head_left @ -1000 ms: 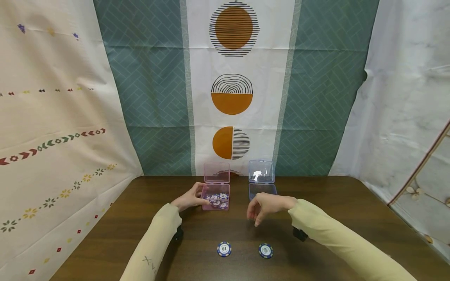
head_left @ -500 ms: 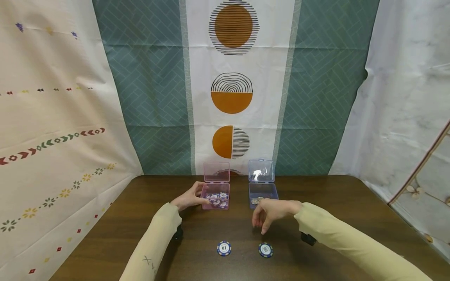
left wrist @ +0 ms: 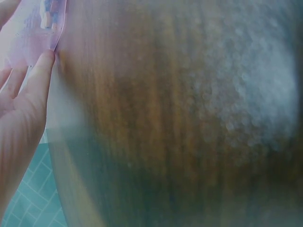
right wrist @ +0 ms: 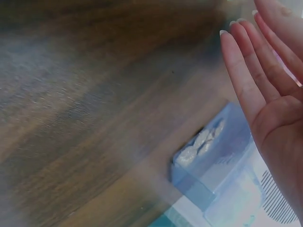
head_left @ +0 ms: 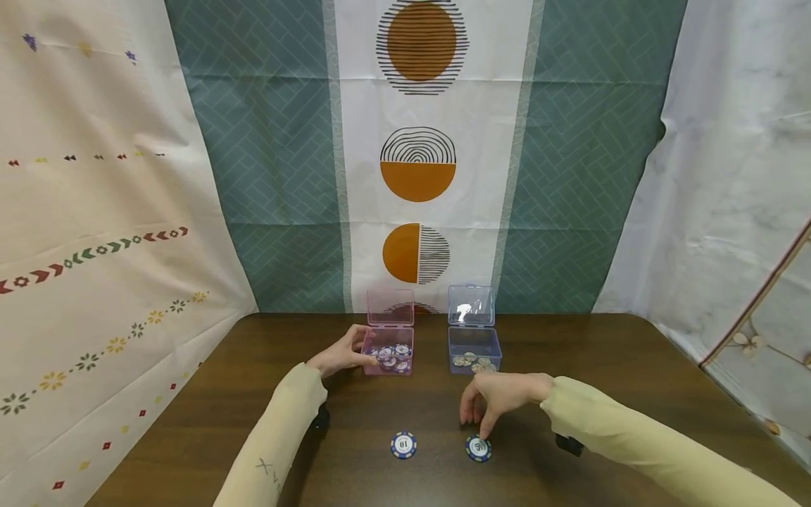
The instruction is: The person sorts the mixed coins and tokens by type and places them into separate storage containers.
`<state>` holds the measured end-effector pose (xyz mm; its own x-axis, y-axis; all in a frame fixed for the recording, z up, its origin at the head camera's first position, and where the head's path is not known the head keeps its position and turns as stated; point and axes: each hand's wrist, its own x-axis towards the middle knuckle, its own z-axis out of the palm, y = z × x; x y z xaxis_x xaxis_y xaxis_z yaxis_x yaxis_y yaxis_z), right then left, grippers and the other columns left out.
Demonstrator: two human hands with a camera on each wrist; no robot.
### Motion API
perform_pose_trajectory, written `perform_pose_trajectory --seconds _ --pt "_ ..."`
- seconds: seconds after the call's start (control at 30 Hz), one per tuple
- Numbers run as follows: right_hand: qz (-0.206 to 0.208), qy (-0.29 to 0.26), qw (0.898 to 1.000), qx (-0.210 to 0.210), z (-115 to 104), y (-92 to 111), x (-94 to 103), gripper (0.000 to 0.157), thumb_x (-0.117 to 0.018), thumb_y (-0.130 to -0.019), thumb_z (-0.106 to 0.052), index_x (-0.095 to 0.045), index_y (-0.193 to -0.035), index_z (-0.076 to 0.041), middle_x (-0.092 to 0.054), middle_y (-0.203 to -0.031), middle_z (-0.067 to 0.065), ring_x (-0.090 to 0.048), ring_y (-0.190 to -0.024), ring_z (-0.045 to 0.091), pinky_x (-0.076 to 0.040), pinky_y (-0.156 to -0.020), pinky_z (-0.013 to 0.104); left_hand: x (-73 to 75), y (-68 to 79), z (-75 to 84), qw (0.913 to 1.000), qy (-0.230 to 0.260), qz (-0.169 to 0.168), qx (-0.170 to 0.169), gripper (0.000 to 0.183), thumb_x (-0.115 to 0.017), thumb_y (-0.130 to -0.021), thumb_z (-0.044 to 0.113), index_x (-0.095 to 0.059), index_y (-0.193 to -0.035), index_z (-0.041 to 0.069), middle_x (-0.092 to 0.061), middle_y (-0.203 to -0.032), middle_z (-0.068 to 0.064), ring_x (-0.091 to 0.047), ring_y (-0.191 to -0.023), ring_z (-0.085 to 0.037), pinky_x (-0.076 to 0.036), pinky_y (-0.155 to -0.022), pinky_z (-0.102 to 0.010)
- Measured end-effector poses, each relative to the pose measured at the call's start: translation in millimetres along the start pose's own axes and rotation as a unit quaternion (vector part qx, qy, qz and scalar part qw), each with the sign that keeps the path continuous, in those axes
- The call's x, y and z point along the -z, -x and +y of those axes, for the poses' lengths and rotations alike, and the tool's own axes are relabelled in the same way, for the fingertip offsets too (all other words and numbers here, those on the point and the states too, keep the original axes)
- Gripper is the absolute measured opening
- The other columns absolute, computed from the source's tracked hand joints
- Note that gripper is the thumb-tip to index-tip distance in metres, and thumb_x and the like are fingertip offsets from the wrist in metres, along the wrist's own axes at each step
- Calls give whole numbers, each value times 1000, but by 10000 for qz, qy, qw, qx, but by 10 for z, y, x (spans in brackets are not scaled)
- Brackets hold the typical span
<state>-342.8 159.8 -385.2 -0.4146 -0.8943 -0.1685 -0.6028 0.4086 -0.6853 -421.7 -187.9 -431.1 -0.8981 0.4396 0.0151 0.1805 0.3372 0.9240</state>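
In the head view, my left hand (head_left: 341, 355) grips the left side of an open pink plastic box (head_left: 389, 334) with several poker chips (head_left: 402, 350) inside. The left wrist view shows a fingertip against that box's edge. My right hand (head_left: 502, 396) is lowered over a blue-rimmed poker chip (head_left: 478, 449) on the table, its thumb tip at the chip's far edge. Whether the thumb presses the chip cannot be made out. Left of it lies another blue-rimmed poker chip marked 10 (head_left: 403, 445). In the right wrist view, the fingers (right wrist: 239, 71) are fairly straight, with nothing visible between them.
Behind my right hand stands an open blue plastic box (head_left: 474, 339), holding several silvery coin-like discs (head_left: 465, 359). Both boxes have their lids raised at the back of the brown wooden table (head_left: 266, 394). Patterned cloths (head_left: 272, 176) hang behind and beside the table.
My right hand has moved down and slightly right, from in front of the blue box to the right poker chip, uncovering the discs. The left hand stays on the pink box.
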Motion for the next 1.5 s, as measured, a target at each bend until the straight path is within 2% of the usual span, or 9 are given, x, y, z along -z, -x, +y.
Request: perform_pose_trajectory --seconds 0.23,0.53,0.8,0.97,1.17,1.5 --pt "28 328 9994 127 40 53 -84 37 -82 -64 -10 -65 -97 -9 -61 -89 -8 -59 -77 9 -48 -64 23 -1 8 27 10000 77 -27 7 71 -70 -79 11 -23 -132 7 -22 -141 -17 -19 -128 -38 -28 -93 -55" --pt "82 660 9961 582 80 47 -168 36 -82 -64 -15 -63 -94 -11 -56 -89 -9 -56 -72 6 -47 -61 20 -22 125 230 9998 137 -159 -29 70 -67 -80 5 -20 -132 -1 -22 -140 -22 -19 -127 -42 -28 -93 -56" --pt "272 780 9956 452 73 55 -198 30 -82 -64 -14 -64 -88 -12 -55 -84 -9 -55 -69 6 -47 -59 20 -14 3 23 10000 66 34 15 69 -70 -79 10 -24 -131 8 -22 -141 -17 -20 -128 -39 -30 -92 -56" --pt "333 899 9947 380 54 62 -203 28 -81 -67 -14 -63 -88 -12 -55 -84 -10 -56 -69 5 -47 -58 19 -8 1 18 9999 138 10 15 67 -69 -80 10 -24 -130 8 -21 -141 -16 -20 -128 -38 -30 -92 -54" --pt "308 858 9953 313 49 69 -215 27 -78 -69 -12 -63 -92 -11 -55 -85 -10 -55 -71 5 -47 -60 19 1 0 10 10000 0 -11 59 71 -70 -80 13 -22 -132 8 -22 -141 -17 -21 -127 -38 -30 -92 -54" --pt "309 1765 9817 646 44 7 -214 25 -74 -73 -19 -61 -93 -12 -51 -83 -11 -51 -69 1 -43 -59 13 -3 7 31 9999 -31 54 101 74 -71 -78 14 -22 -133 8 -25 -140 -14 -23 -127 -36 -31 -91 -54"
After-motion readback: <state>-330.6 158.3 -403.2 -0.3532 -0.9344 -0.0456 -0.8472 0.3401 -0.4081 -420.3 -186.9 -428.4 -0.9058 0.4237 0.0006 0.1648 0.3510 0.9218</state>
